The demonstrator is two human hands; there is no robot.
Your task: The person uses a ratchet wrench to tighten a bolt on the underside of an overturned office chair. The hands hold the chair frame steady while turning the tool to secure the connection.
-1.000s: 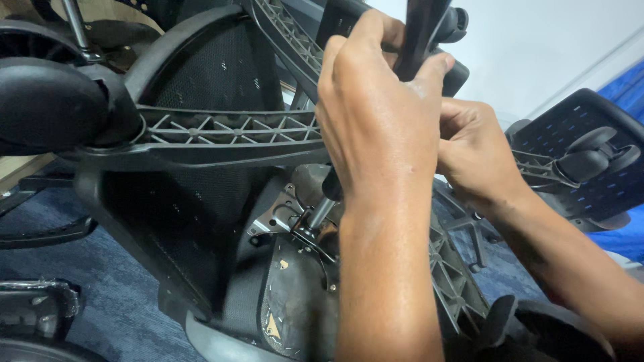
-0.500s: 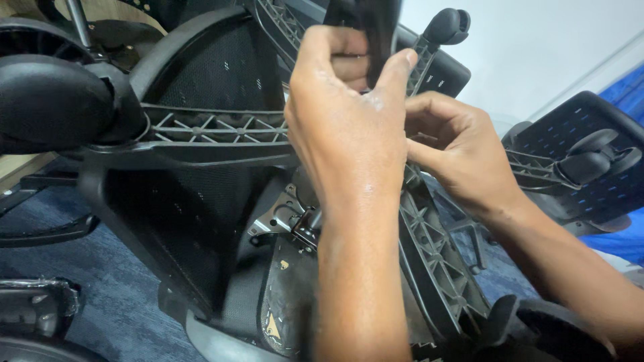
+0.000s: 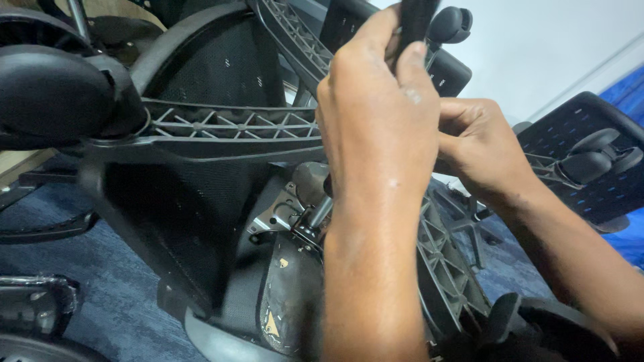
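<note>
Both hands on upturned office chair base.
My left hand (image 3: pixel 379 121) pinches the black gas-lift cylinder (image 3: pixel 416 20) closed; my right hand (image 3: pixel 479 144) curls behind it, grip contents hidden, beside the ribbed base leg (image 3: pixel 228 124).

Black leg (image 3: pixel 416 20) in the left hand (image 3: pixel 379 127): upper end cut off by the top edge, lower run hidden behind the palm. Right hand (image 3: pixel 479 151): fingertips tucked out of sight behind the left hand, so grip unreadable. Joint where the leg meets the chair base (image 3: pixel 221 131): covered by both hands. Castor (image 3: pixel 449 25) right of the leg: slightly blurred. Wrapped part (image 3: pixel 30 305) far below-left of the leg: cropped, too dim to identify.
</note>
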